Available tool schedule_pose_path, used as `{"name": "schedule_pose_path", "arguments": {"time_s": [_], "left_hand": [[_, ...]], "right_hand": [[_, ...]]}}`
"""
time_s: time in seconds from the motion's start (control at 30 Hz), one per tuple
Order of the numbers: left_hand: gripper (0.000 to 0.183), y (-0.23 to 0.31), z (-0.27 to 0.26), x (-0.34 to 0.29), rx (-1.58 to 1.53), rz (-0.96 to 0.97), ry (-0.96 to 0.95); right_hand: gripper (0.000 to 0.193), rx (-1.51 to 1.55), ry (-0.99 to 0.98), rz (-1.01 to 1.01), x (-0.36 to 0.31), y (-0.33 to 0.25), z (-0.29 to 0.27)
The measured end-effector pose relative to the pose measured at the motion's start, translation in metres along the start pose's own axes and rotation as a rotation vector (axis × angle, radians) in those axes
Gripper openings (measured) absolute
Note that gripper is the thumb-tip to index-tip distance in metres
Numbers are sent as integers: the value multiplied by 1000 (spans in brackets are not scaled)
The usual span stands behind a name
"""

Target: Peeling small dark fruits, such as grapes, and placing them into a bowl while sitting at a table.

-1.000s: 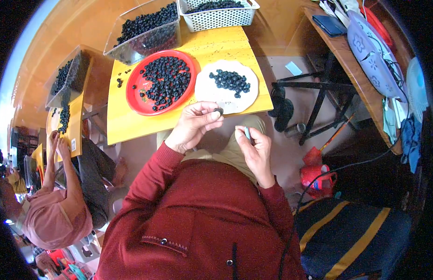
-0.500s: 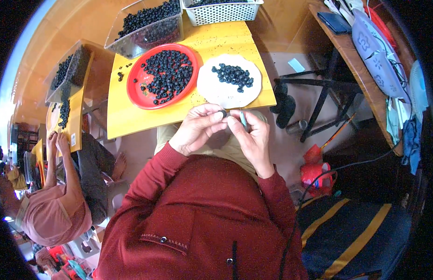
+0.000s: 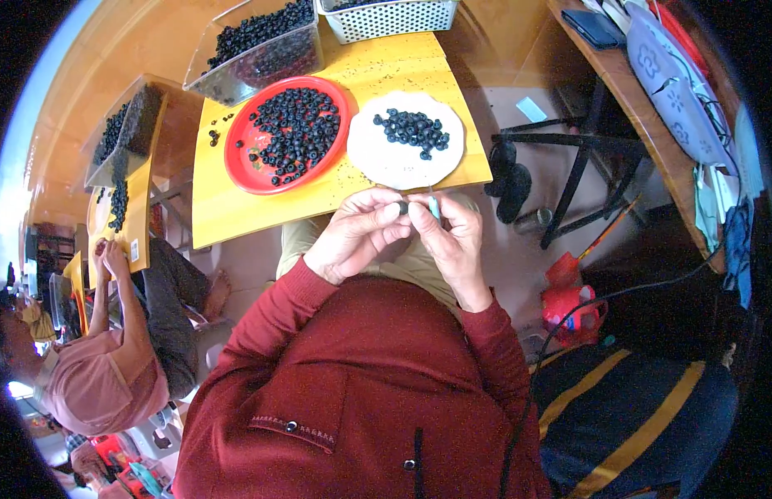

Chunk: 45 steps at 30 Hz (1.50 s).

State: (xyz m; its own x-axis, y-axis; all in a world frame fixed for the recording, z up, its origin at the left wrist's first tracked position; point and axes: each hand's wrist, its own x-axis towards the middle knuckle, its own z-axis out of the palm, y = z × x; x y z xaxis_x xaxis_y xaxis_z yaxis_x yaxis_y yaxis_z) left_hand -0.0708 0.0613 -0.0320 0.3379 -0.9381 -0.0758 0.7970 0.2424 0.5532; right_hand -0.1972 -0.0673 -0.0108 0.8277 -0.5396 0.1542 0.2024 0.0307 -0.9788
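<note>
In front of my body, just off the near edge of the yellow table, both hands are close together. Between thumb and forefinger of my left hand [image 3: 353, 233] is a small round black piece [image 3: 403, 208]. My right hand [image 3: 454, 241] grips a small tool with a pale green handle [image 3: 435, 208]; its thin tip points away from me and its kind cannot be made out. The fingertips of the two hands meet at the black piece. Beyond them stand a white scalloped plate [image 3: 403, 170] and a red round tray [image 3: 243, 170], both bearing many similar black pieces.
At the back of the yellow table [image 3: 236, 220] stand a clear bin [image 3: 278, 58] of black pieces and a white perforated basket [image 3: 390, 23]. A wooden bench [image 3: 627, 96] lies right, a dark stool [image 3: 581, 141] under it. A seated person [image 3: 111, 366] works at left.
My hands hold nearly the same place, still pinching the black piece and the tool. The view has shifted slightly. The seated person's head shows more at left.
</note>
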Motion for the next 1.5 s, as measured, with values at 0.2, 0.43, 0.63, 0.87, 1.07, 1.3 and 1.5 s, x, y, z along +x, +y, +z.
{"name": "schedule_pose_path", "arguments": {"time_s": [0.2,0.43,0.63,0.87,1.07,1.3,1.5], "left_hand": [[19,-1,6,1,-34,-4,-8],[18,-8,-2,4,-71,14,36],[17,-11,7,3,-41,19,33],[16,-11,10,0,-42,19,47],[16,-6,26,-7,-8,26,42],[13,-6,39,-12,9,38,-60],[17,-9,27,-11,-79,13,2]], "right_hand": [[30,-224,64,-180,-5,4,-1],[33,-436,7,-334,-9,-7,0],[33,-492,31,-374,-12,-7,-1],[29,-492,41,-414,-12,-10,-3],[26,-436,28,-399,-14,-16,-6],[29,-414,92,-288,-16,-19,-23],[28,-440,17,-415,-22,-18,-11]]}}
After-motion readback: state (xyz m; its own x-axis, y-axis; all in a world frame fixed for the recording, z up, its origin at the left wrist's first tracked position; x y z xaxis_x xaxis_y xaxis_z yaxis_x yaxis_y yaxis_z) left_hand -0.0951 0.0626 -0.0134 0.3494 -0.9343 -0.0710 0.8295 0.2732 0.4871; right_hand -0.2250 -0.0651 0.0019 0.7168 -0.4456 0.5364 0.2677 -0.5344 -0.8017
